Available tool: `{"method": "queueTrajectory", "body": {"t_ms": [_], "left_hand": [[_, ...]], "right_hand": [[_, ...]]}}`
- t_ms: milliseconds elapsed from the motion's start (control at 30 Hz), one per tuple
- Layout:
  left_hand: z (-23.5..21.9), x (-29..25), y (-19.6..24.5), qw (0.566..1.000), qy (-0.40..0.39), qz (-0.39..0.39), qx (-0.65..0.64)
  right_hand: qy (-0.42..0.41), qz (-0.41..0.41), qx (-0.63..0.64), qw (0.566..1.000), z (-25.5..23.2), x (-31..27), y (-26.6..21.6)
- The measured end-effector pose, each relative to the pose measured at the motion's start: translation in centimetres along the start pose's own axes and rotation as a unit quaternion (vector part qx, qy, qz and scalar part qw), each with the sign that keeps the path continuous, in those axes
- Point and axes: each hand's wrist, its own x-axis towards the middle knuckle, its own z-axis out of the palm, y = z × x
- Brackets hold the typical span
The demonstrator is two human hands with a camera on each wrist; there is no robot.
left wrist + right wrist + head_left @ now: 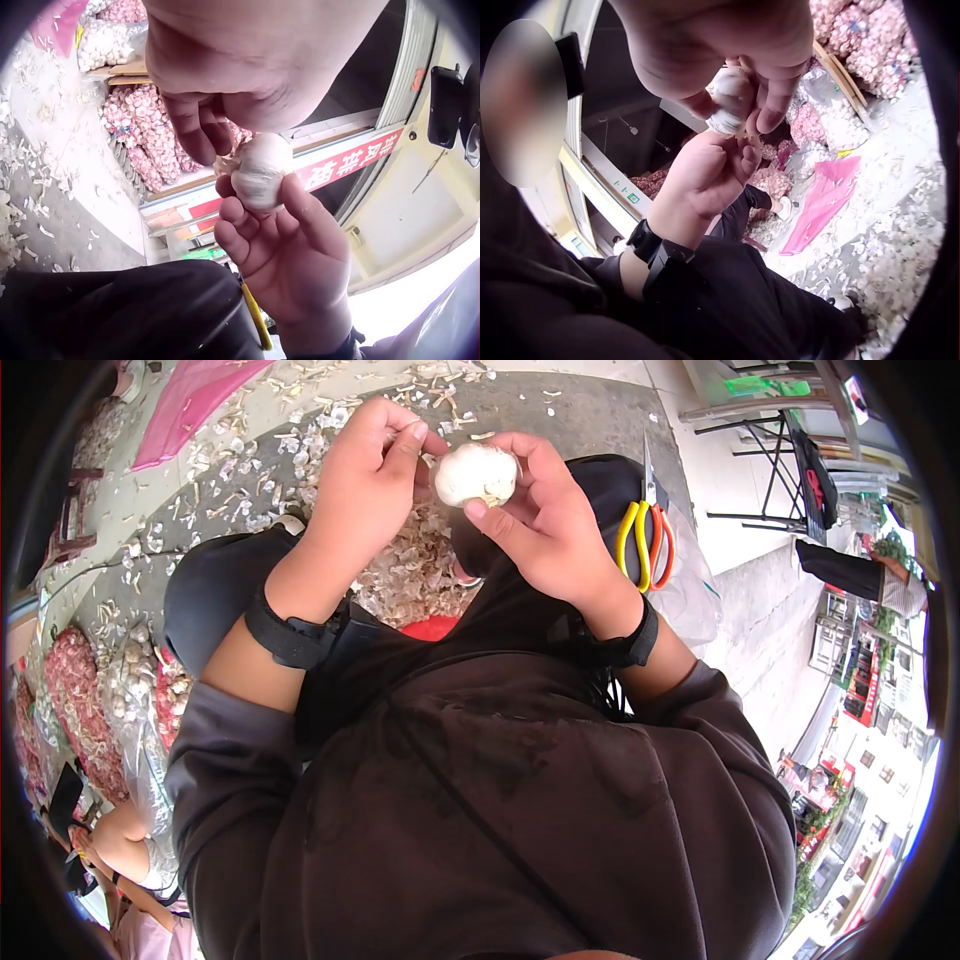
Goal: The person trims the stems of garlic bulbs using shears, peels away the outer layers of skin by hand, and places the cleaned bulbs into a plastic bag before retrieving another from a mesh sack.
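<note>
Garlic bulb (476,473) is held up in front of the chest, above the lap, between both hands. The right hand (545,520) cups it from below and behind: thumb and curled fingers wrap its lower half, which leaves the top and the left face bare. In the left-wrist view the bulb (261,171) sits on the curled right fingers (238,225), stalk end turned toward the other hand. Likely reason for this hold: it steadies the bulb and presents the papery skin.

The left hand (368,470) is closed, thumb against fingertips, pinching at the bulb's edge; a shred of skin shows at that spot in the left-wrist view. From the right-wrist view the left hand (709,174) meets the bulb (731,97) from underneath. Whether the pinch holds skin or a clove, cannot tell.

Surroundings: yellow-and-orange handled scissors (645,535) lie on the dark clothed knee just beside the right wrist, blades pointing away. Garlic skins (410,575) are piled between the knees and scattered over the ground (590,415). Red mesh sacks of garlic (80,700) stand at the left. A pink sheet (190,400) lies farther out. Black wrist straps (290,635) sit on both forearms.

Obstructions: nothing lies between the hands and the bulb; the scissors are close to the right forearm.
</note>
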Motion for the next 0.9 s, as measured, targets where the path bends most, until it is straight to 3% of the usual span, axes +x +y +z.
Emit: {"method": "queueTrajectory", "body": {"t_ms": [67,100,133,200,267,333,367,433,500,633,800,900], "left_hand": [[0.1,0.1,0.1,0.999,0.005,0.026,-0.036],[-0.2,0.3,-0.2,0.994,-0.029,0.099,0.016],[-0.8,0.6,-0.5,0.981,-0.062,0.172,0.068],[-1.0,0.3,-0.2,0.979,-0.139,0.143,0.034],[-0.7,-0.9,1.3,0.964,-0.219,-0.060,-0.136],[-0.6,-0.7,1.1,0.962,-0.240,-0.046,-0.120],[-0.6,-0.6,1.1,0.961,-0.250,-0.039,-0.112],[-0.6,-0.6,1.3,0.965,-0.230,-0.041,-0.120],[-0.8,-0.4,1.0,0.966,-0.234,-0.045,-0.096],[-0.9,-0.7,0.4,0.973,-0.222,0.023,0.056],[-1.3,-0.8,1.4,0.950,-0.225,0.113,0.186],[-0.7,-1.0,1.3,0.947,-0.217,0.179,0.157]], "right_hand": [[0.008,0.052,0.017,0.998,-0.2,-0.2,-0.4],[0.012,0.078,0.025,0.997,-0.3,-0.2,-0.5],[0.023,0.052,0.024,0.998,-0.4,-0.2,-0.1],[0.044,0.001,0.021,0.999,-0.6,-0.2,1.3],[0.060,-0.004,-0.076,0.995,-1.5,0.0,2.0],[0.091,-0.017,-0.024,0.995,-1.1,0.2,2.3],[0.077,0.027,-0.017,0.997,-1.2,0.1,2.1],[0.049,0.112,-0.005,0.993,-1.6,-0.1,1.2],[0.052,0.134,0.062,0.988,-1.1,-0.2,0.5],[0.002,0.183,0.160,0.970,-1.1,-0.5,0.0],[-0.013,0.224,0.162,0.961,-1.1,-0.6,-0.5],[-0.002,0.227,0.195,0.954,-0.7,-0.6,-0.2]]}}
